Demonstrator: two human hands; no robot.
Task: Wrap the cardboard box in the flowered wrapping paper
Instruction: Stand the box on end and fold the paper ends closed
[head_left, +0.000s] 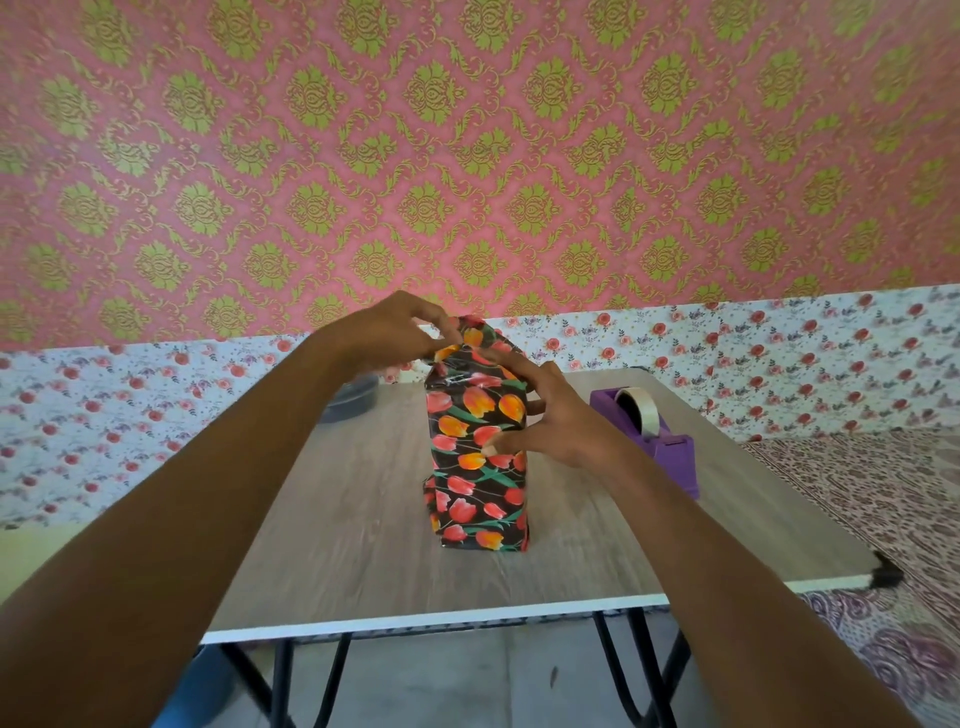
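Table (363, 545) of pale wood grain carries one cardboard box (478, 499) upright at its centre, covered in black wrapping paper (485, 338) printed with red and orange tulips, its top end unfolded. One purple tape dispenser (655, 441) stands near the right edge. Two hands: left hand (384, 332) pinches the top flap; right hand (558, 418), fingers spread, presses the box's right side.

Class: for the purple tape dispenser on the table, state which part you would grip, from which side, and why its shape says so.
Grip the tape dispenser across its two long side walls, coming down from above with the right hand, the nearer one. Its body is narrow and block-like, so fingers can span it; avoid the upright tape roll and the near end, probably the cutter.
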